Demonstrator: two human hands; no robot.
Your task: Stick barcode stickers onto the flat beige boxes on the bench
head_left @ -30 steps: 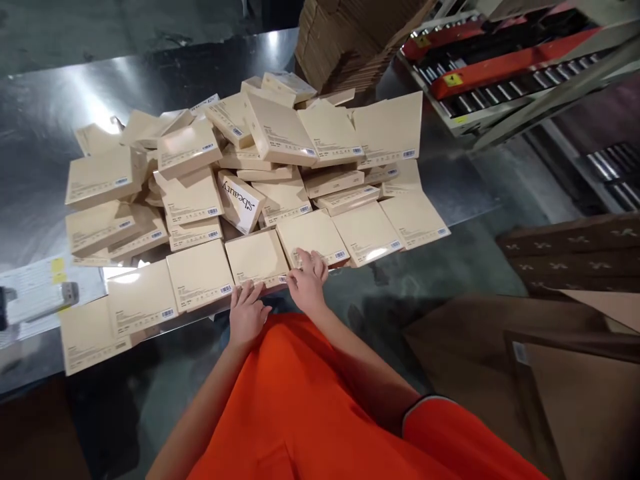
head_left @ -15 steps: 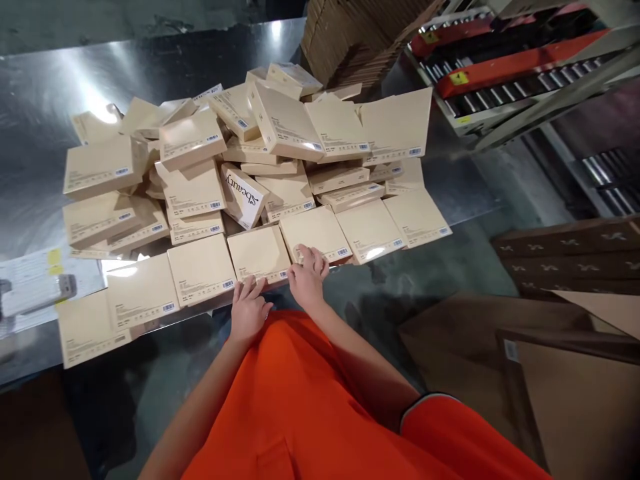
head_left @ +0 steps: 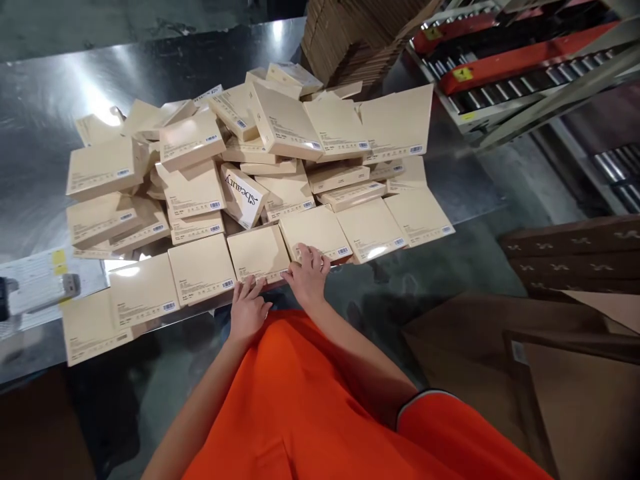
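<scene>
Several flat cream boxes stand in a row along the table's near edge. My left hand (head_left: pixel 247 308) rests its fingertips on the near edge of one box (head_left: pixel 257 252), its fingers slightly apart. At that box's right corner is the thumb of my right hand (head_left: pixel 307 275), whose spread fingers lie on the near part of the neighbouring box (head_left: pixel 314 230). Neither hand is wrapped round a box. Behind the row is a loose pile of similar boxes (head_left: pixel 193 187), one showing a white face with "Sbeauty" lettering (head_left: pixel 243 197).
The metal table (head_left: pixel 40 100) carries papers (head_left: pixel 35 287) at its left. Folded cardboard (head_left: pixel 345 40) is stacked at the back. A roller conveyor with red rails (head_left: pixel 530 57) is at upper right; brown cartons (head_left: pixel 575 253) and open cardboard (head_left: pixel 585 400) lie at right.
My right thumb has shifted left onto the corner of the middle box. The view has moved slightly; the boxes keep their places.
</scene>
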